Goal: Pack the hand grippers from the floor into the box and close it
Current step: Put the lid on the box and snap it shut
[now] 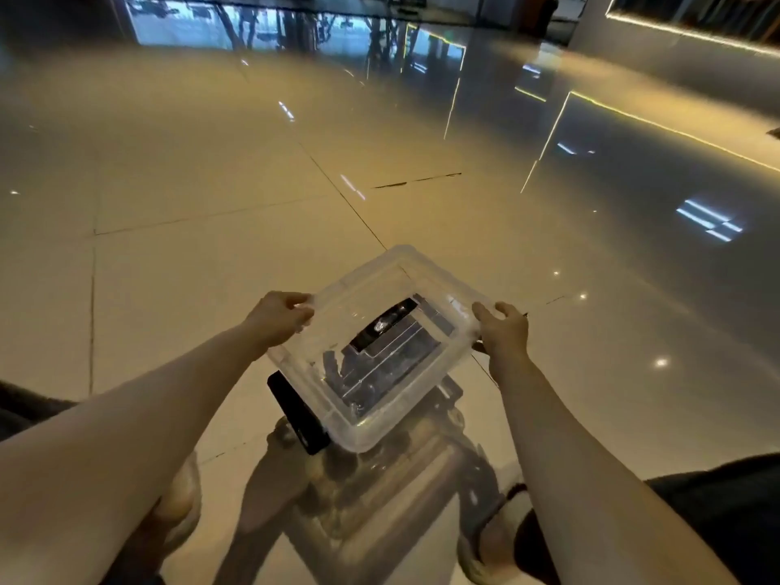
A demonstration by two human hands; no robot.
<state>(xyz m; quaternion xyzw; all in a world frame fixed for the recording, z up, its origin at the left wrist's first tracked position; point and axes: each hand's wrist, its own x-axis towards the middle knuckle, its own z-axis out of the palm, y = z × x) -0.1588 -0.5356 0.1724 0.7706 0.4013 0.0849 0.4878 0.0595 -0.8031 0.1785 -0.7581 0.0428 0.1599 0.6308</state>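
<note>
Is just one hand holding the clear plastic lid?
No, the left hand and right hand each grip an edge of the lid.

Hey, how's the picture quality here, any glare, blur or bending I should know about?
Head view: the glossy floor mirrors lights as bright spots and streaks; tile seams bow from the wide lens; the clear box, gripped by the left hand and right hand, glints, so its dark contents read poorly; the near forearms look soft.
</note>
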